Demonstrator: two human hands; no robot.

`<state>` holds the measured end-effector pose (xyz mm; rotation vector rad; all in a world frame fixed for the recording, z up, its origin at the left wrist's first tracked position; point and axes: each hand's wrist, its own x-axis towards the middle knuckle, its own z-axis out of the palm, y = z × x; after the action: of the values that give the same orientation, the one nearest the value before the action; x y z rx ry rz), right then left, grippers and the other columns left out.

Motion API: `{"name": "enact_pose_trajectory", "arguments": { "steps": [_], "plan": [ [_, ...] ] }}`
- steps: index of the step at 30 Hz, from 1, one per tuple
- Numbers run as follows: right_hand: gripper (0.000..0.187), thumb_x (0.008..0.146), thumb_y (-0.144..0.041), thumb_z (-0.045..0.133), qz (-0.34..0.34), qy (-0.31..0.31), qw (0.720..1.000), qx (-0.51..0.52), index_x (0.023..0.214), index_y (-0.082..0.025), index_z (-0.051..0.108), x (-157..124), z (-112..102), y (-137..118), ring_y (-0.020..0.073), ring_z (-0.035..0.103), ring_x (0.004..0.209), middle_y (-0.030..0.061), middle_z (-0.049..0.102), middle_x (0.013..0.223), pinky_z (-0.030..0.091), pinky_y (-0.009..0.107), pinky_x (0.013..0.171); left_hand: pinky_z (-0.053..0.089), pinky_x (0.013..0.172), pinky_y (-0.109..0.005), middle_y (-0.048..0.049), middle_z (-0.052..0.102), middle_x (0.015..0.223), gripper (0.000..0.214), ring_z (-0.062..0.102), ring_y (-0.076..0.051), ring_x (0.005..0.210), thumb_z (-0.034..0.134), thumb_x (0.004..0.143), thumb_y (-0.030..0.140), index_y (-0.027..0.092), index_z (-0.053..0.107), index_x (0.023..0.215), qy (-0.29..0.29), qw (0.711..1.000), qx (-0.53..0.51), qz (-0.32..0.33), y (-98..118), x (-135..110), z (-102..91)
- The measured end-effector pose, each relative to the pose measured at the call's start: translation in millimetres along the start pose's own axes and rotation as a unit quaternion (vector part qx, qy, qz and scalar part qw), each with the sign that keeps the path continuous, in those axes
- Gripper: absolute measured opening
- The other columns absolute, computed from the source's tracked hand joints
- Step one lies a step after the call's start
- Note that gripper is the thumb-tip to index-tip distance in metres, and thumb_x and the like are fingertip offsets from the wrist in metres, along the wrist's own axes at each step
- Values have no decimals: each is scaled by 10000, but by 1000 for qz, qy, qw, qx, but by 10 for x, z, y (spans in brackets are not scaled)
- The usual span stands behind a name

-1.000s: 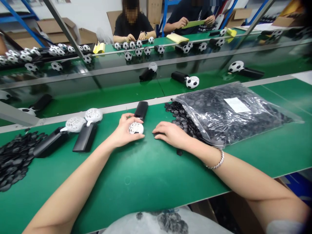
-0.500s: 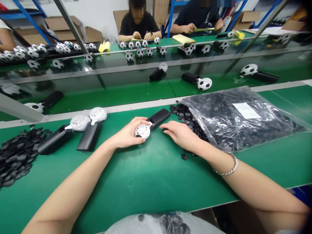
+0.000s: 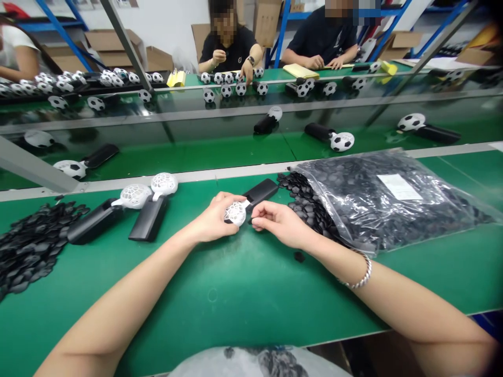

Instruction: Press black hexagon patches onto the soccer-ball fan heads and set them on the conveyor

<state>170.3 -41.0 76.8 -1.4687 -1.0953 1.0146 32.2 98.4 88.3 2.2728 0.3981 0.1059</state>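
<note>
My left hand [image 3: 217, 217] is closed around the white openwork head of what looks like a football-shaped handheld fan [image 3: 236, 214]. Its black handle points away to the right and rests on the green table. Pinched between the thumb and fingers of my right hand [image 3: 277, 222] is a small black piece [image 3: 250, 221], mostly hidden by the fingertips. That hand is just right of the fan head, with a narrow gap between. Beside my right wrist lies a loose pile of black pentagon pieces [image 3: 308, 205], spilling from a clear plastic bag [image 3: 353, 193]. One stray pentagon piece [image 3: 299, 257] lies nearer me.
Two more fans [image 3: 147, 219] with plain white heads lie at left, beside another heap of black pieces [image 3: 35, 243]. Beyond the metal rail, a green conveyor belt [image 3: 188, 152] carries several fans. Co-workers sit across, behind rows of football-patterned fans [image 3: 241, 89]. A metal post [image 3: 35, 165] stands at left.
My right hand has moved left, bringing the black piece close to the fan head. My left hand keeps its hold. Across the belt, a co-worker's hand has reached to the row of fans.
</note>
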Motion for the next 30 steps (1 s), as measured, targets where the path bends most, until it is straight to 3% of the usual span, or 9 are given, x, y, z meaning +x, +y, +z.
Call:
{"name": "enact_pose_trajectory", "arguments": {
  "steps": [4,8,15,22,30],
  "plan": [
    [145,709,-249,619,71,4,993,97,738,-159,508,69,41,52,98,598,633,-16,584,662,495,241,614,339,995,-423,-73,447,1112,584,443,-256,1108,698,614,307,209,503,1155,28,1000,-12,-3,-4,10,35],
    [148,688,-247,636,70,11,993,99,736,-156,529,132,61,95,78,572,571,-29,574,633,476,208,553,363,967,-415,-70,483,1057,538,474,-247,1063,702,624,419,203,544,1090,66,998,-23,0,1,15,87],
    [110,728,-233,599,83,24,995,57,759,-156,527,138,117,73,42,509,495,-40,552,634,381,163,474,383,938,-399,-55,496,1026,410,495,-227,1024,655,673,305,206,552,1058,78,996,-27,13,-17,20,112],
    [97,754,-236,566,123,16,990,72,758,-153,517,134,123,-32,52,506,508,-30,565,604,354,164,483,403,914,-373,-55,482,1031,422,505,-213,997,678,651,287,201,553,1045,70,996,-38,28,-43,16,100],
    [121,764,-283,549,80,48,995,-27,748,-165,530,94,163,67,80,519,532,-10,583,682,410,210,533,368,951,-377,-52,479,1046,390,478,-212,1039,637,686,227,216,542,1065,46,997,-45,53,-59,25,66]
  ]
}}
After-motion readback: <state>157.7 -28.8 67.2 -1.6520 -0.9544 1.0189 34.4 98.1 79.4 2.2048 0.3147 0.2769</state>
